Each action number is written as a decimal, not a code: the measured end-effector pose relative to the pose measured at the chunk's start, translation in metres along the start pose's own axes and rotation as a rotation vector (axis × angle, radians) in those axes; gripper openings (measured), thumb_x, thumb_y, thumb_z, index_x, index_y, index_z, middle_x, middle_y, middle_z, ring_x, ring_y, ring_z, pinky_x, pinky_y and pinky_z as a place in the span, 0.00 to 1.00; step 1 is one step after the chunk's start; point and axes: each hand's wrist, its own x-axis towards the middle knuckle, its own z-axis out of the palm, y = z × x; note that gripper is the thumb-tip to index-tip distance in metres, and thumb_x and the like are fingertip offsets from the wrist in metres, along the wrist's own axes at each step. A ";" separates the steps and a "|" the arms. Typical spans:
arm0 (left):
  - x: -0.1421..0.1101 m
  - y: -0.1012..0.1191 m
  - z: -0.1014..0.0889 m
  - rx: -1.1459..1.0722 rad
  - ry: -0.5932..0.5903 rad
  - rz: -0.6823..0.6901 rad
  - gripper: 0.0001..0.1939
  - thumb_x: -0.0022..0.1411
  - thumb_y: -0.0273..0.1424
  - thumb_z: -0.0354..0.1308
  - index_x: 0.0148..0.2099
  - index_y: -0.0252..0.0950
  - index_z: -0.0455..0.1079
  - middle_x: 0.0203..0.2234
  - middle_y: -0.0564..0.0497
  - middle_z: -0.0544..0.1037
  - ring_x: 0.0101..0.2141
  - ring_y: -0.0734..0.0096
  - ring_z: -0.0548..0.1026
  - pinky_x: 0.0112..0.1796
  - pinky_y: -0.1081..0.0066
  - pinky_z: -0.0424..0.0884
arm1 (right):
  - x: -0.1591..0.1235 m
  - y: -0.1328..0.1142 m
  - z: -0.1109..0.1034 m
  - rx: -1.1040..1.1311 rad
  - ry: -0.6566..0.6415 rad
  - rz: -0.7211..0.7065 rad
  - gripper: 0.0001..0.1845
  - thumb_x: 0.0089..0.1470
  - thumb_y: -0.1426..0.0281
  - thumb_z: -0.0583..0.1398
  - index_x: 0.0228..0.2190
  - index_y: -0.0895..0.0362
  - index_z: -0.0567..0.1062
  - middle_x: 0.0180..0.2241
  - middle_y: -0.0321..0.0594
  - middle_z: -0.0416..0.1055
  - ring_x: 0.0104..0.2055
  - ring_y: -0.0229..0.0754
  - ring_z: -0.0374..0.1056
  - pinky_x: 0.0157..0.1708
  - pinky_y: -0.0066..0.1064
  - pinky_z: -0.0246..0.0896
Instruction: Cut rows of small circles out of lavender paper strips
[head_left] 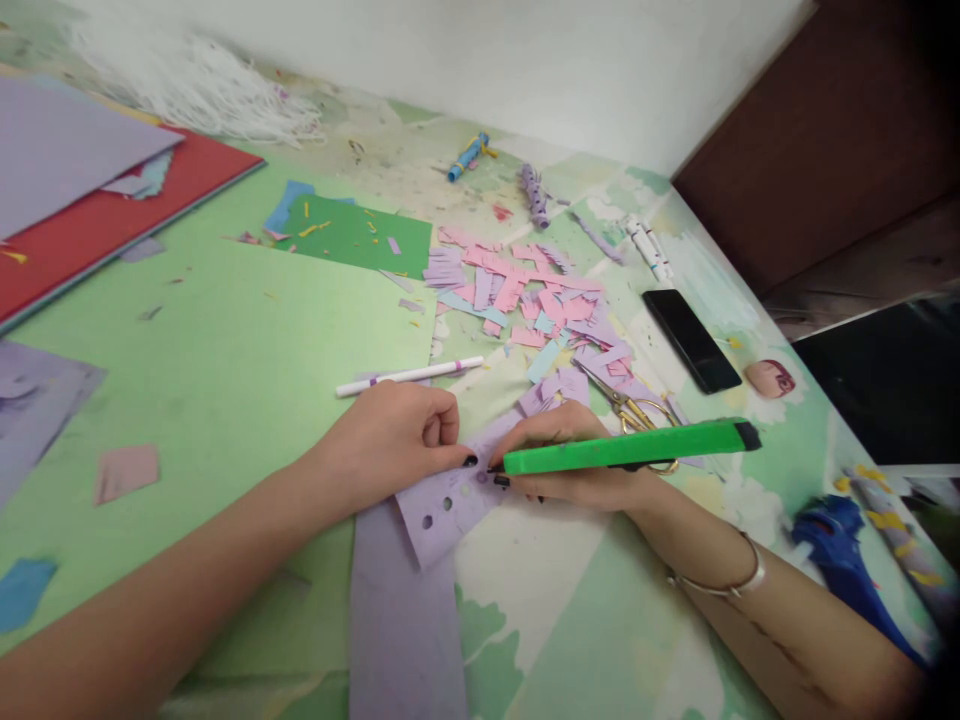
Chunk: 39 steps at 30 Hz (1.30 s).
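Observation:
A purple paper strip (448, 520) with small round holes lies at a slant in front of me. My left hand (390, 430) has its fingers curled and its thumb pressed on the strip's upper edge. In my right hand (564, 455) is a green craft knife (637, 446) with a black end, its tip down at the strip by a hole; the blade itself is mostly hidden by the fingers. A wider purple paper piece (405, 640) lies partly under the strip. Beyond my left hand rests a white marker (409, 376), and gold-handled scissors (626, 408) lie behind my right hand.
Pink, purple and blue paper scraps (525, 290) are heaped ahead. Rightward are a black phone (691, 340), a small rounded object (770, 378) and a blue glue gun (840, 550). A red sheet (202, 180) lies at left, white strings (195, 85) behind, rolled paper pieces (534, 195) near the wall.

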 end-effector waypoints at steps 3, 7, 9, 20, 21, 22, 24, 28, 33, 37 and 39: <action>0.000 -0.001 0.000 -0.003 -0.006 0.001 0.10 0.49 0.37 0.61 0.24 0.39 0.65 0.13 0.61 0.67 0.17 0.76 0.65 0.22 0.75 0.57 | 0.000 0.001 0.000 -0.026 0.013 -0.030 0.07 0.45 0.78 0.62 0.30 0.65 0.79 0.20 0.37 0.72 0.20 0.29 0.62 0.19 0.18 0.58; 0.000 -0.001 0.000 0.004 -0.010 0.006 0.11 0.49 0.37 0.61 0.24 0.39 0.65 0.12 0.62 0.67 0.17 0.76 0.65 0.22 0.75 0.57 | 0.001 0.004 -0.001 -0.044 0.010 -0.067 0.07 0.46 0.77 0.62 0.31 0.65 0.79 0.21 0.36 0.72 0.20 0.29 0.62 0.19 0.18 0.58; 0.000 0.000 0.000 0.012 -0.009 0.015 0.11 0.50 0.37 0.61 0.24 0.39 0.64 0.12 0.62 0.66 0.17 0.77 0.65 0.22 0.75 0.57 | 0.001 0.005 0.000 -0.055 0.004 -0.067 0.07 0.46 0.77 0.63 0.31 0.64 0.79 0.21 0.36 0.73 0.21 0.29 0.63 0.20 0.17 0.58; -0.001 -0.001 0.001 0.066 -0.010 0.082 0.12 0.53 0.36 0.61 0.24 0.38 0.63 0.14 0.62 0.66 0.18 0.77 0.64 0.22 0.75 0.55 | -0.001 0.004 -0.001 -0.057 0.013 -0.027 0.07 0.45 0.78 0.62 0.31 0.65 0.79 0.21 0.36 0.72 0.21 0.30 0.64 0.21 0.18 0.59; -0.001 -0.001 0.001 0.069 -0.008 0.085 0.12 0.53 0.36 0.61 0.24 0.38 0.63 0.14 0.62 0.66 0.18 0.77 0.64 0.22 0.75 0.55 | -0.001 0.004 -0.001 -0.054 0.013 -0.023 0.08 0.45 0.78 0.62 0.31 0.65 0.79 0.21 0.36 0.72 0.21 0.30 0.64 0.21 0.18 0.59; -0.001 -0.001 0.001 0.070 -0.009 0.084 0.12 0.53 0.35 0.61 0.23 0.38 0.62 0.14 0.62 0.66 0.18 0.77 0.64 0.22 0.75 0.55 | -0.001 0.004 -0.001 -0.052 0.017 -0.020 0.08 0.45 0.78 0.62 0.30 0.65 0.79 0.20 0.35 0.72 0.21 0.29 0.63 0.21 0.18 0.59; -0.001 -0.001 0.001 0.069 -0.011 0.081 0.12 0.53 0.35 0.61 0.24 0.38 0.62 0.14 0.62 0.66 0.18 0.77 0.64 0.22 0.75 0.55 | -0.002 0.004 0.000 -0.043 0.029 -0.018 0.07 0.44 0.79 0.62 0.29 0.65 0.79 0.19 0.33 0.70 0.20 0.29 0.63 0.20 0.17 0.59; -0.001 -0.001 0.002 0.067 -0.009 0.083 0.12 0.53 0.35 0.61 0.24 0.38 0.62 0.14 0.62 0.67 0.18 0.77 0.65 0.22 0.75 0.55 | -0.002 0.004 0.000 -0.047 0.043 -0.031 0.07 0.43 0.80 0.62 0.29 0.65 0.79 0.18 0.33 0.70 0.19 0.28 0.62 0.19 0.17 0.58; 0.001 -0.001 0.001 0.045 -0.012 0.080 0.12 0.52 0.35 0.61 0.24 0.38 0.63 0.14 0.62 0.67 0.18 0.77 0.65 0.21 0.75 0.55 | -0.001 0.005 0.000 -0.083 0.044 -0.048 0.07 0.43 0.79 0.62 0.29 0.64 0.79 0.19 0.33 0.71 0.19 0.29 0.62 0.19 0.17 0.58; -0.001 -0.001 0.001 0.016 -0.011 0.072 0.12 0.51 0.33 0.61 0.23 0.38 0.61 0.13 0.61 0.66 0.17 0.77 0.66 0.20 0.76 0.56 | -0.002 0.006 -0.002 -0.154 0.029 -0.117 0.06 0.47 0.76 0.62 0.30 0.64 0.79 0.23 0.37 0.75 0.23 0.31 0.66 0.23 0.19 0.61; -0.004 0.002 0.002 -0.015 -0.037 0.056 0.12 0.53 0.32 0.59 0.22 0.39 0.60 0.12 0.62 0.66 0.16 0.77 0.67 0.19 0.77 0.56 | -0.004 0.006 -0.002 -0.208 0.012 -0.154 0.07 0.48 0.76 0.61 0.31 0.63 0.79 0.25 0.39 0.77 0.24 0.32 0.69 0.25 0.19 0.62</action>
